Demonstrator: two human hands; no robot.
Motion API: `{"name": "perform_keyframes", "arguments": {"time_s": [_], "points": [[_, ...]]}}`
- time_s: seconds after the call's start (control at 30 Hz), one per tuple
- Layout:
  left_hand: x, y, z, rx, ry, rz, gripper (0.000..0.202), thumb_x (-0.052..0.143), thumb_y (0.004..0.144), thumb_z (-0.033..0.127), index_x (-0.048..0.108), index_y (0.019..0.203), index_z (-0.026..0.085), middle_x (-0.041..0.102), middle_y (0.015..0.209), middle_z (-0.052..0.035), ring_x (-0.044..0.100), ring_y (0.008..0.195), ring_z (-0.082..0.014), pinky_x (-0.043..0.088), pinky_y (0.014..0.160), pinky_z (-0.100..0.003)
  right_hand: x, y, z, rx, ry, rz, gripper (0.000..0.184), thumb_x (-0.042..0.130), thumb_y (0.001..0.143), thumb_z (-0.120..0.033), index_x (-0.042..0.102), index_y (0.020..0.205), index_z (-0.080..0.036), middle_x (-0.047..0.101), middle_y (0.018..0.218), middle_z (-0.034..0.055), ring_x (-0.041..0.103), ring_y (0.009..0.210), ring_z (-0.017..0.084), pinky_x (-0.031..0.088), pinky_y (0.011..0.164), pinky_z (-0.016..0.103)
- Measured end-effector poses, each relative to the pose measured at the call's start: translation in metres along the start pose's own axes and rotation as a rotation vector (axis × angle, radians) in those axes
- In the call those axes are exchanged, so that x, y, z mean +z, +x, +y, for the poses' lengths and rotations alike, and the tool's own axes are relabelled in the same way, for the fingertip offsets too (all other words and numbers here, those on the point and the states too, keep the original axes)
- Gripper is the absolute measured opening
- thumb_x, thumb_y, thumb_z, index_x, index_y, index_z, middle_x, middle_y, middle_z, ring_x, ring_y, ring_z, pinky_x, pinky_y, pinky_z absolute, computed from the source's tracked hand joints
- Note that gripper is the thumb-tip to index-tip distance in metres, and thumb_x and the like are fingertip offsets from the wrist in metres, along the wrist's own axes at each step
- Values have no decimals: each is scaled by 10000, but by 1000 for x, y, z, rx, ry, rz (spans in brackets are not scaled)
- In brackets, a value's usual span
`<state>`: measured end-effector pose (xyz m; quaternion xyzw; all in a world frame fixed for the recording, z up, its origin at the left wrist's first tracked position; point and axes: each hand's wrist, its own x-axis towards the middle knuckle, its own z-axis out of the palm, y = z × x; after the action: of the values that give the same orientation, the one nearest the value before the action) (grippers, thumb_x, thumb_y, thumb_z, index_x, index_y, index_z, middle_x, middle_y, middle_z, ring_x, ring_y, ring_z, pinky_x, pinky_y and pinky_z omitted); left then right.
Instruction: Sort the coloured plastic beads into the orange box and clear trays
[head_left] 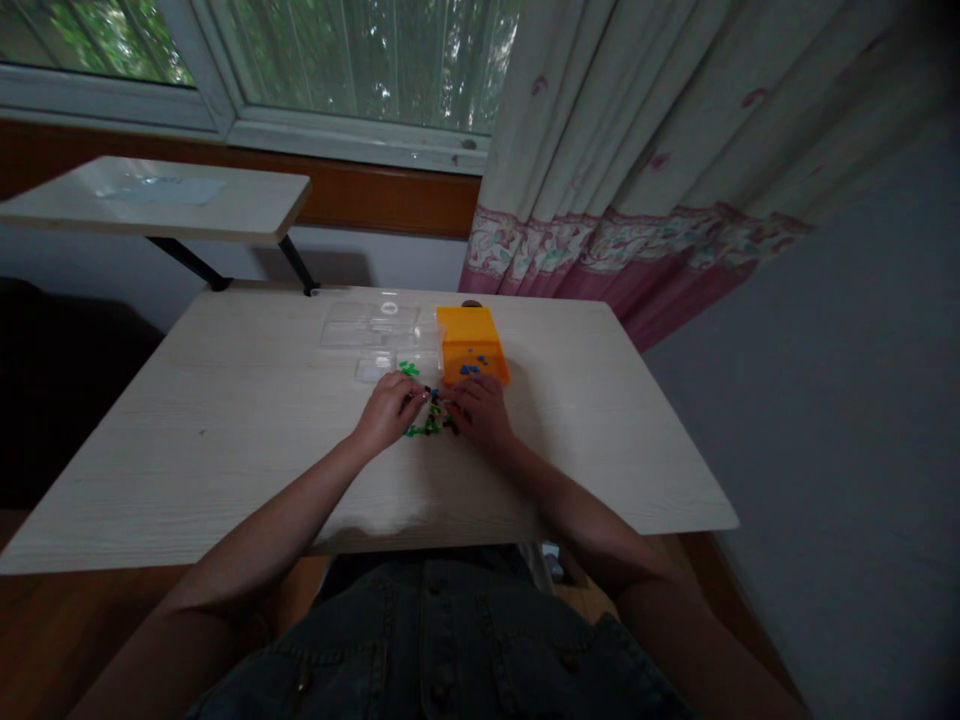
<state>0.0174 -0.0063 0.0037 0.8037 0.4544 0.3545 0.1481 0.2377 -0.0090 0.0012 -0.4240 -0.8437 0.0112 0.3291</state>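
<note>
- Green, black and blue in close-up company: small pieces (433, 428), bunched on the pale wood-grain table (225, 430), right between 2 bare hands, partly covered by fingers.
- Over to the left hand (386, 412): fingers bent, thumb and fingertips drawn close together at the upper left of the bunch; cannot tell what, if anything, is pinched there.
- Across to the right hand (481, 410): curled low on the other side, fingertips aimed inward, grip obscured; cannot tell about a hold here either.
- Just beyond, an open orange box (469, 322), near rim partly blocked by the right hand, blue pieces (471, 370) inside.
- Alongside, clear plastic containers (349, 325), outlines blurring into the tabletop; green pieces (408, 369) by the nearest, in it or behind it hard to say.
- Pale ring-shaped mark on the clear plastic, label or glare, too faint to read.
- Behind the orange box, a dark round object (471, 303), mostly hidden.
- Back to the bunch: tiny, bright greens against black, individual shapes lost in dim light.
</note>
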Motion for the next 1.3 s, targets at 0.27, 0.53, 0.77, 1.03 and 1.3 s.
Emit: {"name": "perform_keyframes", "arguments": {"time_s": [0.27, 0.53, 0.77, 1.03, 1.3], "points": [[5, 0, 7, -37, -111, -26, 213, 502, 962, 325, 606, 843, 183, 613, 899, -60, 562, 924, -200, 480, 856, -359, -3, 3, -16, 3, -11, -25, 191, 599, 932, -383, 738, 1035, -303, 723, 970, 21, 571, 1018, 208, 363, 963, 393], [6, -1, 6, 1, -97, -32, 195, 509, 963, 303, 610, 860, 172, 612, 896, -63, 554, 913, -200, 469, 855, -358, -2, 3, -15, -53, -6, 15, 175, 585, 939, -344, 748, 898, -294, 733, 897, 2, 577, 948, 195, 365, 953, 386], [4, -1, 7, -3, -67, -64, 218, 505, 966, 326, 603, 842, 175, 610, 888, -61, 549, 913, -203, 459, 847, -358, 1, -1, -12, -80, -2, -34, 160, 580, 937, -317, 736, 968, -293, 724, 942, 11, 563, 993, 198, 350, 981, 391], [3, 0, 7, 8, -81, -71, 241, 491, 972, 352, 611, 854, 179, 615, 882, -59, 556, 912, -204, 458, 852, -367, -2, 1, -11, -92, -15, -57, 147, 592, 927, -314, 738, 933, -302, 724, 931, 7, 568, 986, 200, 343, 985, 397], [2, -1, 6, 20, -68, -75, 225, 496, 967, 340, 625, 873, 182, 621, 900, -62, 560, 920, -205, 463, 850, -370, -1, 1, -12, -60, -15, -36, 161, 588, 937, -343, 743, 947, -301, 728, 913, 7, 570, 974, 199, 339, 983, 391]]}}
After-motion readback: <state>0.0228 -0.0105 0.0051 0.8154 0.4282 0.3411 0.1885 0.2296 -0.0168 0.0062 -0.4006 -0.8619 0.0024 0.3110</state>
